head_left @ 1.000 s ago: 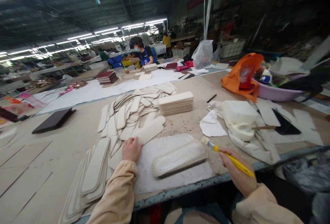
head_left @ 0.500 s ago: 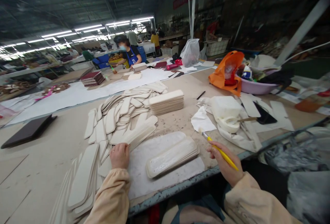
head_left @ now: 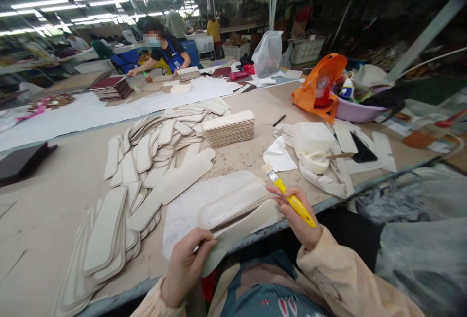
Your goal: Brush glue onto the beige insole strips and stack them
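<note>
My left hand (head_left: 189, 261) pinches the near-left end of a long pale strip (head_left: 242, 229), which is held at the table's front edge. Its far end reaches the fingers of my right hand (head_left: 297, 210). That hand also grips a yellow-handled brush (head_left: 295, 204), bristles pointing up and left. Just beyond the strip, a stack of glossy-topped strips (head_left: 228, 202) lies on a white sheet (head_left: 178, 215). Many loose pale pieces (head_left: 144, 154) spread over the left of the table, and a neat stack of strips (head_left: 229, 130) stands behind.
A white tub (head_left: 314, 139) with a roll-like ring and a stick sits at right, by a crumpled white cloth (head_left: 279, 155). Farther back are an orange bag (head_left: 317, 91) and a purple basin (head_left: 357, 112). Across the table, a person (head_left: 166, 52) in a blue apron works.
My left hand has come from the loose pieces toward me, now holding a strip in front of the glossy stack. My right hand with the brush has moved left, and the view has shifted.
</note>
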A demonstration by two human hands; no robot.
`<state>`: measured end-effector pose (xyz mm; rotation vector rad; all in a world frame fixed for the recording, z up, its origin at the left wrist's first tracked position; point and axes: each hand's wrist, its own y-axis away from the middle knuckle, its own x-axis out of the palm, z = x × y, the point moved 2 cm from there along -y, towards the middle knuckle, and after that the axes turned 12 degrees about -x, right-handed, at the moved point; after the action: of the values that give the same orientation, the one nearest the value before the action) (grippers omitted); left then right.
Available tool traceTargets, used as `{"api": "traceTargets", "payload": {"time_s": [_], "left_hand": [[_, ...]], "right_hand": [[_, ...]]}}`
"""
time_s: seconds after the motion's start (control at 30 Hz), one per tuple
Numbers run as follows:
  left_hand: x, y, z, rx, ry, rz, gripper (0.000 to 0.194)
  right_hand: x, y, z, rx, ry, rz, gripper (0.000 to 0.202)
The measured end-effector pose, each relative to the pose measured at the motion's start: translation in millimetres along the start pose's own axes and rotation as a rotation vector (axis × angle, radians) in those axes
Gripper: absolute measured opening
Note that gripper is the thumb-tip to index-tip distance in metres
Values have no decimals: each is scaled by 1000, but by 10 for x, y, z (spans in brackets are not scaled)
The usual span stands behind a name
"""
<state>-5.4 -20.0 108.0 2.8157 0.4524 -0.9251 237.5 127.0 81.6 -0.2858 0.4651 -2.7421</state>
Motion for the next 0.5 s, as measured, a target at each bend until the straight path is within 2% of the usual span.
{"api": "traceTargets", "payload": {"time_s": [0.1,0.17,0.2,0.27,0.33,0.4,0.5], "left_hand": [[308,107,51,-207,124,69,19],[405,155,142,-355,285,124,19],[422,173,188,-413,385,162,26],[396,179,263,-484,572,230,42],[307,129,317,-529,676,238,49],[186,21,361,-581,683,156,49],[31,-194,419,-621,558,-5,48]], "right_hand": [[-75,102,-20,77,177,-22,37],[-155,134,-66,68,307,-30,38],[-190,135,-94,60,354,-39,37],[-234,106,-153,57,406,-55,36],[-232,38,-206,58,443,-45,36],[-187,-61,-244,25,511,-14,35],[-86,-237,-285,-53,629,13,31]]}}
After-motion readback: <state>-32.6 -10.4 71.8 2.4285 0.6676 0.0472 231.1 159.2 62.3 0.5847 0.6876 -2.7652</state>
